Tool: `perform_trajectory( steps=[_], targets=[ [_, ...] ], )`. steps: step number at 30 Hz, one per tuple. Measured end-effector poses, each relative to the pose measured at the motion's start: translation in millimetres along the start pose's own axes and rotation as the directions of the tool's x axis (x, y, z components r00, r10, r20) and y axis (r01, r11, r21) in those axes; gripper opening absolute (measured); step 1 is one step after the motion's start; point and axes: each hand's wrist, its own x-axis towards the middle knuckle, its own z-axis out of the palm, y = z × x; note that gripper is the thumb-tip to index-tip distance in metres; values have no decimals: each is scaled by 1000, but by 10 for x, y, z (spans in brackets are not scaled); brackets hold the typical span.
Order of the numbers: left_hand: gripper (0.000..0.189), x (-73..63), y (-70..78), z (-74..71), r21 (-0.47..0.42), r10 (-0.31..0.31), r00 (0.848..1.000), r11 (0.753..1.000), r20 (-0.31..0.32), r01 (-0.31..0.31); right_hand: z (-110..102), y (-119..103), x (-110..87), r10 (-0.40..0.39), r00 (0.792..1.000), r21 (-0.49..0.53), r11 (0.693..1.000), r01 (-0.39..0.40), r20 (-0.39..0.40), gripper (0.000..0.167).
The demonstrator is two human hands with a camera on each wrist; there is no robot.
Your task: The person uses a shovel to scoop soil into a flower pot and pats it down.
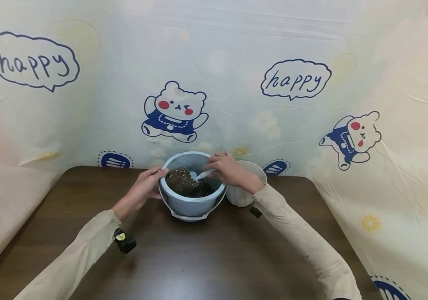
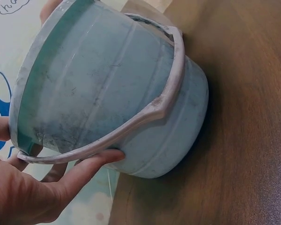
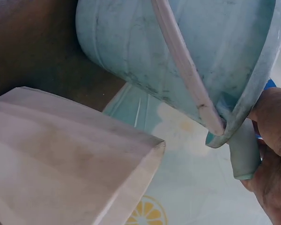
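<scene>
In the head view, a pale blue bucket (image 1: 193, 205) is standing on the brown surface (image 1: 184, 258), towards its far side, with dark soil (image 1: 180, 181) lying inside, heaped higher at the left. The left hand (image 1: 142, 189) is gripping the bucket's left rim, while the right hand (image 1: 230, 171) is curling round the handle of a light blue scoop (image 1: 206, 173), whose blade is resting at the soil. A white container (image 1: 239, 196) is standing just right of the bucket, partly behind the right sleeve (image 1: 293, 229).

In the left wrist view, the left hand's thumb is pressing along the bucket's outer wall below the rim, and the carrying handle (image 2: 131, 127) is hanging down across that wall.

In the right wrist view, the right hand is holding the scoop beside the rim, its handle end protruding; the white container is showing nearby, its fingers' full placement being cut off.
</scene>
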Motion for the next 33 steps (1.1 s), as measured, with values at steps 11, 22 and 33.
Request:
perform_trajectory(
  steps=[11, 22, 33],
  targets=[
    [68, -20, 26, -21, 15, -10, 1000, 1000, -15, 10, -47, 44, -135, 66, 995, 96, 994, -58, -74, 25],
    [69, -49, 21, -1, 18, -13, 1000, 1000, -2, 13, -93, 71, -324, 99, 978, 78, 993, -86, -184, 23],
    [69, -39, 37, 53, 19, -24, 999, 1000, -27, 25, -197, 157, -520, 154, 960, 35, 988, -150, -233, 24]
  ],
)
